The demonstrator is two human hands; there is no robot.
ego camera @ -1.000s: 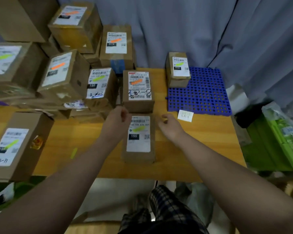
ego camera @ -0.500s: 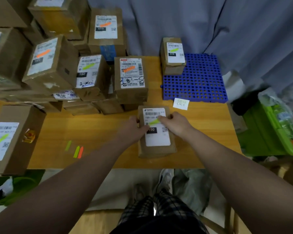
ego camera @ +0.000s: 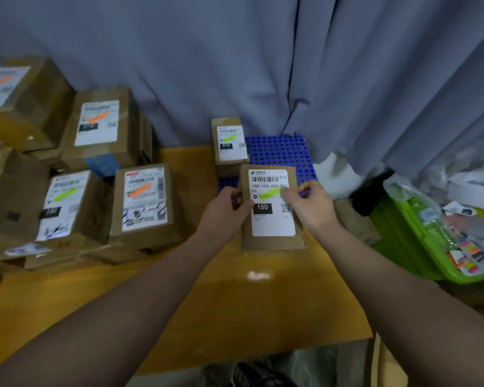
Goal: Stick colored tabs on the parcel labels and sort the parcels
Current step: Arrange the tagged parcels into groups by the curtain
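Observation:
A small brown parcel (ego camera: 273,240) with a white label marked 150 and a green tab (ego camera: 268,194) is held above the wooden table (ego camera: 221,311), just in front of the blue perforated mat (ego camera: 280,152). My left hand (ego camera: 224,210) grips its left edge. My right hand (ego camera: 309,205) grips its right edge, thumb on the label by the tab. Another green-tabbed parcel (ego camera: 229,143) stands at the mat's left edge.
Stacked parcels with orange and green tabs (ego camera: 95,174) fill the table's left side. A green bin (ego camera: 436,241) holding tab sheets and papers stands at the right. A grey curtain (ego camera: 263,65) hangs behind. A small white sheet (ego camera: 259,275) lies on the table.
Both hands took hold of the 150 parcel, lifted it off the table and carried it forward and right toward the blue mat. The view swung right.

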